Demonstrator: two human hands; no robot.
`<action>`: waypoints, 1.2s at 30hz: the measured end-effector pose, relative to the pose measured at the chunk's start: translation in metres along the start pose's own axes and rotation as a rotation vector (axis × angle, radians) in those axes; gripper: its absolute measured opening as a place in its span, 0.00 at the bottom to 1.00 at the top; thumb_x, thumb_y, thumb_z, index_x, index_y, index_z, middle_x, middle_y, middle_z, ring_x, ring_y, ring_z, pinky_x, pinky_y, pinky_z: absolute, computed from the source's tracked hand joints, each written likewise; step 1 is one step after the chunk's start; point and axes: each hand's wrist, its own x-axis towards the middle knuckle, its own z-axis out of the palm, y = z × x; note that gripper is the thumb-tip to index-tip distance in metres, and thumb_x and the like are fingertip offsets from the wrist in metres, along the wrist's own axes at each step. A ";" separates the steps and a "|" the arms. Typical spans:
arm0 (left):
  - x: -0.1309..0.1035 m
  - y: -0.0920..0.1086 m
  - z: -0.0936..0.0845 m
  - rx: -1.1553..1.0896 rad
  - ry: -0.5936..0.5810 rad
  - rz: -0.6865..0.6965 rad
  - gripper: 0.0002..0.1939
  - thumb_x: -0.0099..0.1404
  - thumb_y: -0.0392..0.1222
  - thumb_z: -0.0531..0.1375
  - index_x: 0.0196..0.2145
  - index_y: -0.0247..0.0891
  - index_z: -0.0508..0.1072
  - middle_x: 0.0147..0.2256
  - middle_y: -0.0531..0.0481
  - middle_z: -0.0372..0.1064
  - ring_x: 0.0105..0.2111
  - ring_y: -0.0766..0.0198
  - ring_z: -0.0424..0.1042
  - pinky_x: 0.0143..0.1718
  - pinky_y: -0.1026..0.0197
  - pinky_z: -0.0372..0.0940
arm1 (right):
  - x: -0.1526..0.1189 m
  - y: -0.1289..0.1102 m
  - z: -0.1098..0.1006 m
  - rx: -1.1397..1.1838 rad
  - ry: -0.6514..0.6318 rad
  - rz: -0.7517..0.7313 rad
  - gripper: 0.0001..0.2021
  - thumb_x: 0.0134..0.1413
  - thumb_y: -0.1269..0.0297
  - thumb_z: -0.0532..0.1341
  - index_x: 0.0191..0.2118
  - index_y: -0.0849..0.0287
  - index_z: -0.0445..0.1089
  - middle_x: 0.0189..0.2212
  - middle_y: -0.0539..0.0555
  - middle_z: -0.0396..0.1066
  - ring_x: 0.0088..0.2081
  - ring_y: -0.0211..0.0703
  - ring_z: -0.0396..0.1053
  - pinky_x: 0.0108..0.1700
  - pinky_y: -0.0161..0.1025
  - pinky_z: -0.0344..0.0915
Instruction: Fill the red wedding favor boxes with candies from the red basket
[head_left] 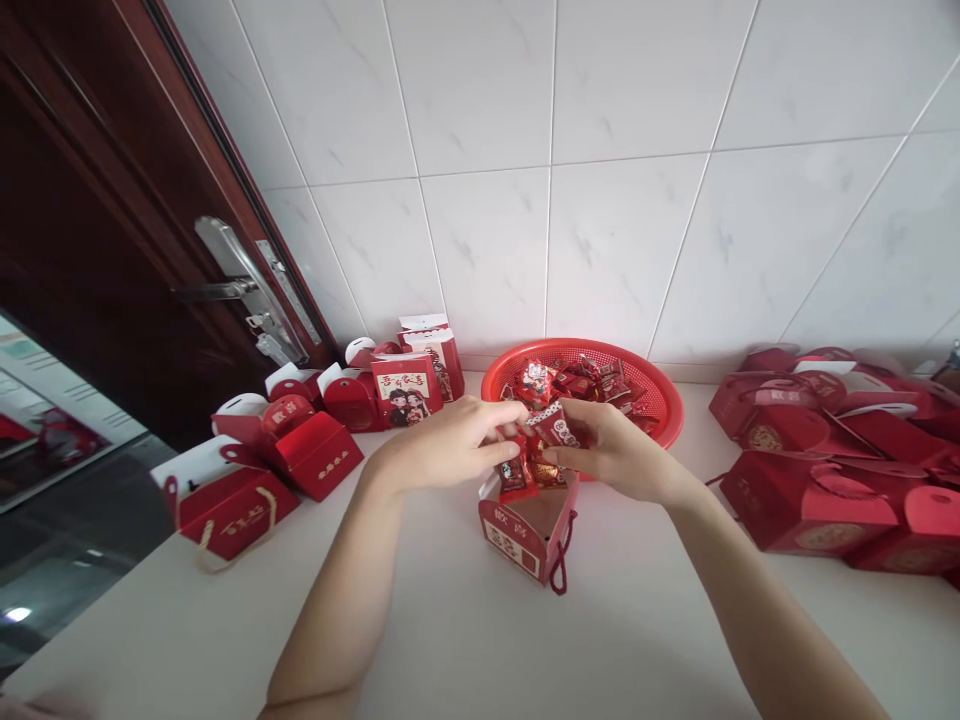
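Note:
Red wrapped candies (516,474) are bunched between my two hands above a small open red gift box (517,540) with a dark red cord handle. My left hand (461,440) has its fingers curled against the candies from the left. From the other side my right hand (611,450) pinches candies, among them a dark red packet with a dotted white edge (553,425). Just behind the hands stands a round red plastic basket (671,400) holding many more wrapped candies (592,375). My hands and the candies partly hide the box's inside.
Several red gift boxes (319,455) stand at the left, one with a rope handle (232,515). More red boxes (810,500) are grouped at the right. A tiled wall (480,240) rises behind the white table (450,620). A dark door with a metal handle (232,285) is at the left.

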 end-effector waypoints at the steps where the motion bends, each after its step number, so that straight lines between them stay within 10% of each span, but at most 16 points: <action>1: 0.001 0.001 0.002 0.027 -0.008 0.006 0.03 0.66 0.37 0.56 0.33 0.40 0.66 0.29 0.54 0.72 0.28 0.63 0.72 0.30 0.64 0.59 | -0.001 0.000 -0.001 -0.053 0.001 0.008 0.08 0.57 0.63 0.63 0.32 0.58 0.64 0.28 0.47 0.65 0.29 0.37 0.59 0.31 0.36 0.57; 11: 0.007 0.009 0.016 0.151 -0.006 -0.022 0.18 0.58 0.28 0.56 0.25 0.41 0.46 0.18 0.60 0.57 0.21 0.67 0.55 0.25 0.61 0.46 | -0.006 -0.003 -0.007 -0.236 -0.035 0.058 0.07 0.55 0.67 0.61 0.30 0.57 0.60 0.25 0.45 0.60 0.27 0.36 0.55 0.28 0.35 0.53; 17: 0.003 0.009 0.011 0.112 -0.140 -0.130 0.12 0.58 0.30 0.57 0.25 0.40 0.56 0.33 0.54 0.75 0.35 0.60 0.72 0.32 0.62 0.56 | -0.006 -0.004 -0.007 -0.271 -0.095 0.049 0.01 0.57 0.68 0.58 0.34 0.58 0.65 0.28 0.47 0.65 0.29 0.37 0.59 0.30 0.35 0.55; 25: 0.002 -0.004 0.004 0.282 -0.074 -0.138 0.03 0.58 0.35 0.60 0.33 0.39 0.72 0.40 0.48 0.69 0.39 0.58 0.71 0.37 0.62 0.60 | -0.005 -0.004 -0.005 -0.172 -0.076 0.002 0.09 0.58 0.64 0.62 0.30 0.57 0.61 0.26 0.46 0.61 0.27 0.36 0.55 0.29 0.35 0.53; 36: 0.009 -0.009 0.006 0.188 -0.238 -0.205 0.10 0.53 0.45 0.65 0.26 0.40 0.68 0.22 0.56 0.62 0.24 0.64 0.62 0.23 0.62 0.51 | -0.007 -0.013 0.009 -0.129 -0.139 -0.001 0.06 0.59 0.64 0.62 0.33 0.58 0.64 0.27 0.48 0.64 0.28 0.37 0.56 0.28 0.35 0.54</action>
